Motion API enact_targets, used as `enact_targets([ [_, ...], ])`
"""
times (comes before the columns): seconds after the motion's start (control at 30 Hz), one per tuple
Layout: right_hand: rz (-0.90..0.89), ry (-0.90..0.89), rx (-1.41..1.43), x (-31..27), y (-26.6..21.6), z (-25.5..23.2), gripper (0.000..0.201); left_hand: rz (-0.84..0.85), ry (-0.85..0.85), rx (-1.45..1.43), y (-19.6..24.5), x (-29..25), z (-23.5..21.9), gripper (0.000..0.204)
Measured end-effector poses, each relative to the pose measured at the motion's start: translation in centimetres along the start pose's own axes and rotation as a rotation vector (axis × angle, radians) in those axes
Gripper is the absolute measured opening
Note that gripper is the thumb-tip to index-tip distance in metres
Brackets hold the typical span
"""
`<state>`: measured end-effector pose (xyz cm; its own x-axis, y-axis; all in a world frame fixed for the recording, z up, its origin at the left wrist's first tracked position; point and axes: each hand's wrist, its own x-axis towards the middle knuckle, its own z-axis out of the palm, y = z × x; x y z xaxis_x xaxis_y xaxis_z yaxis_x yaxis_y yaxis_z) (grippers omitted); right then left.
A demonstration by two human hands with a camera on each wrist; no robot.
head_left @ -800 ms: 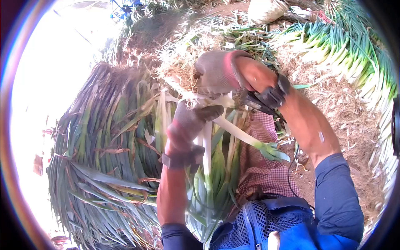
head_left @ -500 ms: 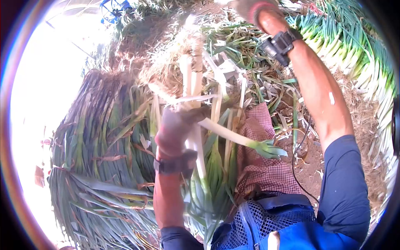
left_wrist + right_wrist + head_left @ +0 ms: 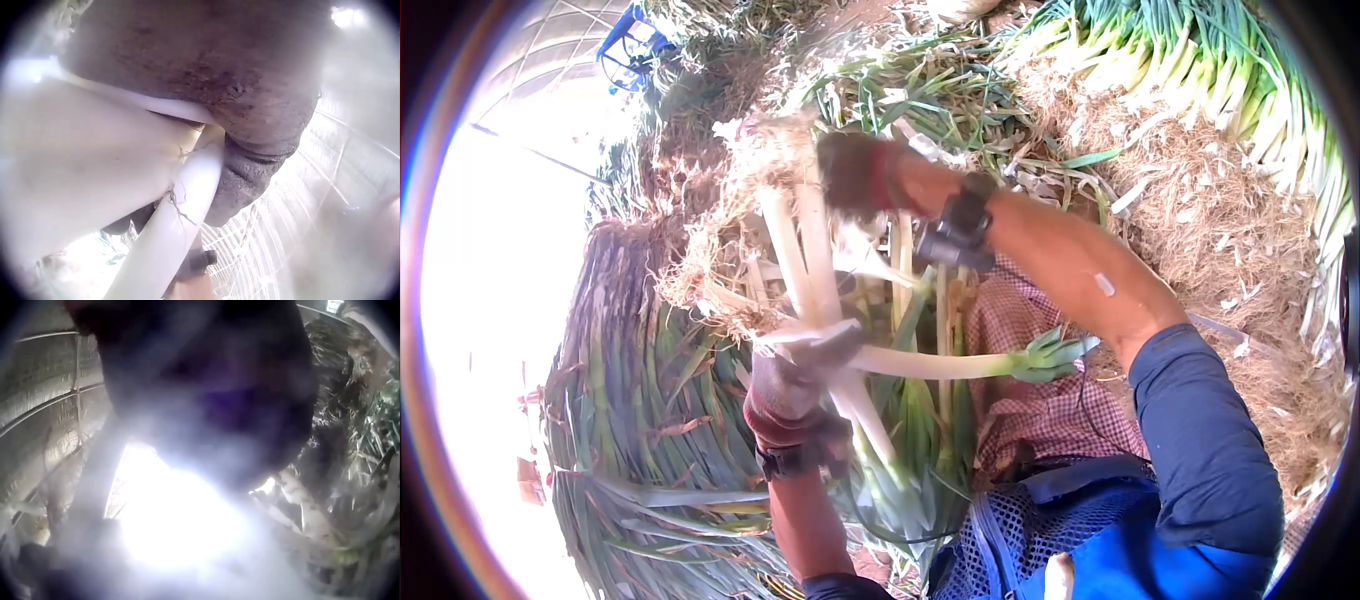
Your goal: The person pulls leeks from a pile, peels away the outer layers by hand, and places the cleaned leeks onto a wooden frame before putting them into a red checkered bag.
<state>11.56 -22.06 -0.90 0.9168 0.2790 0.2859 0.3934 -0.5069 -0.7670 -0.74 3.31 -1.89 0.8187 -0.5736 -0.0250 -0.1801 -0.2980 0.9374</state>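
Note:
In the head view my gloved left hand (image 3: pixel 785 378) grips several leeks around their white stalks (image 3: pixel 800 260), with a cut-topped leek (image 3: pixel 935 364) pointing right. The left wrist view shows the dirty glove (image 3: pixel 200 75) curled over thick white stalks (image 3: pixel 81 162). Shaggy roots (image 3: pixel 772 150) stick up above that hand, and more roots (image 3: pixel 715 280) hang to its left. Blurred, my gloved right hand (image 3: pixel 860 178) is just right of the upper roots. Glare and the dark glove (image 3: pixel 212 381) fill the right wrist view; its fingers cannot be made out.
A big stack of leeks (image 3: pixel 635 380) lies at the left, and loose green leaves (image 3: pixel 920 90) lie beyond the hands. Leeks with white stems (image 3: pixel 1200 60) line the upper right beside dry roots (image 3: pixel 1180 220). A checked cloth (image 3: pixel 1040 390) covers the lap.
The right hand swung away to the upper right, then came back beside the roots. My left hand has moved down and slightly left with its leeks, whose short-cut one now points nearly level.

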Motion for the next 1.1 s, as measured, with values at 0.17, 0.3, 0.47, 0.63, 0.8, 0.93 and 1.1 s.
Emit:
enact_targets([
  [0.17, 0.569, 0.405, -0.57, 3.2, 9.2, -16.2, 0.027, -0.076, 0.047, -0.105, 3.0, 1.1, 1.8, 0.026],
  [0.3, 0.811, 0.29, -0.746, -1.7, 15.6, -19.9, 0.039, 0.302, 0.039, 0.259, 1.1, 2.7, 1.3, 0.021],
  [0.47, 0.479, -0.133, -0.56, -5.9, 8.2, -12.9, 0.066, -0.26, 0.275, -0.082, 3.7, 4.1, 3.0, 0.019],
  [0.63, 0.137, -0.428, 0.093, -7.3, -1.7, -4.2, 0.056, 0.005, 0.16, 0.367, 0.7, 5.2, 3.7, 0.019],
  [0.8, -0.105, -0.17, 0.059, -7.8, -3.3, 1.4, 0.054, 0.241, 0.343, 0.389, 0.1, 6.1, 6.4, 0.011],
  [0.93, -0.037, -0.164, 0.19, -8.8, -0.8, 2.8, 0.028, 0.038, 0.167, -0.049, -0.5, 6.5, 7.0, 0.021],
  [1.1, -0.067, -0.025, 0.145, -9.7, -1.0, 4.0, 0.022, 0.119, 0.048, -0.214, -0.7, 5.1, 6.7, 0.042],
])
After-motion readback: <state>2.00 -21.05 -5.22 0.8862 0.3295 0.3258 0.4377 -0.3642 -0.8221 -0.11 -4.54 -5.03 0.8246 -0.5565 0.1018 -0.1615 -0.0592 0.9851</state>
